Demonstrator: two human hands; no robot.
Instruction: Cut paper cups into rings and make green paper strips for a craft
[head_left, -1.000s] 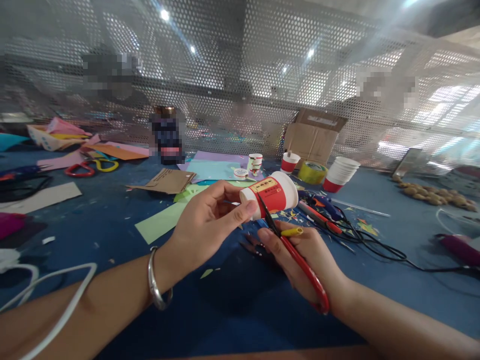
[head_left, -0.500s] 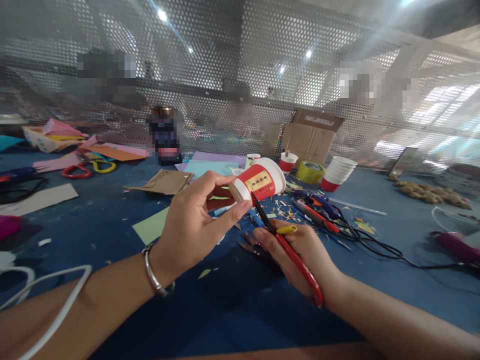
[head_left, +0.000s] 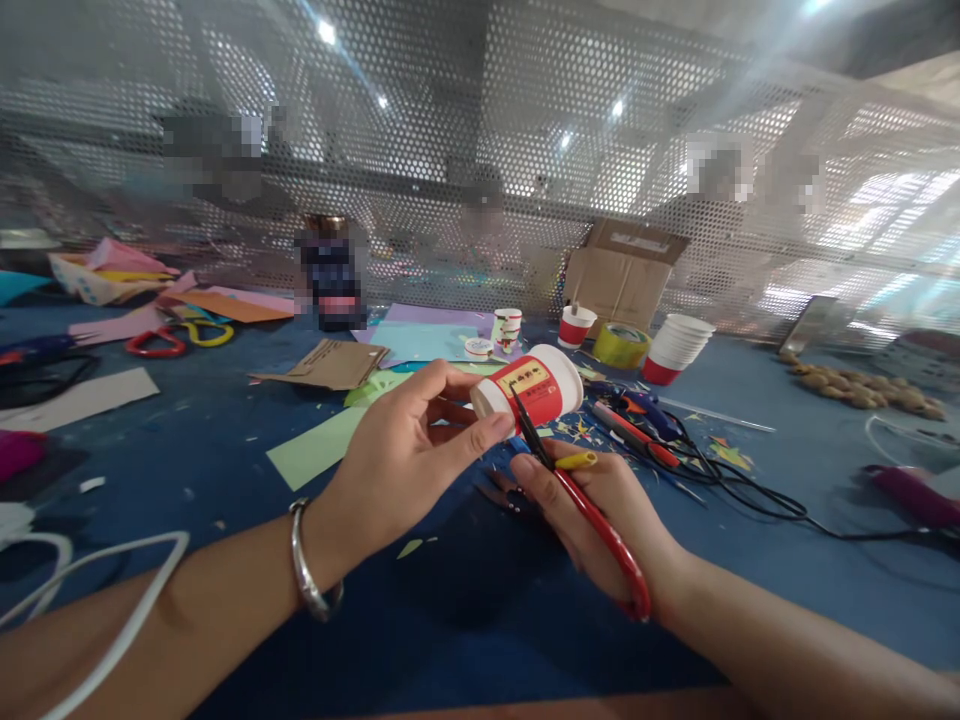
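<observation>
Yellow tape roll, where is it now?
In the head view, the yellow tape roll sits right of centre, between a red-and-white cup and the stack of paper cups, in front of the upright cardboard.

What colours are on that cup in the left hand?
The cup is white with a red band and yellow label, best in the head view.

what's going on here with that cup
A person's left hand holds a paper cup tipped on its side above the table. The right hand holds scissors, their blades in front of the cup's red side; whether they touch or have cut it, I can't tell. Behind stand a cup stack and a roll of tape, with paper scraps lying about.
</observation>
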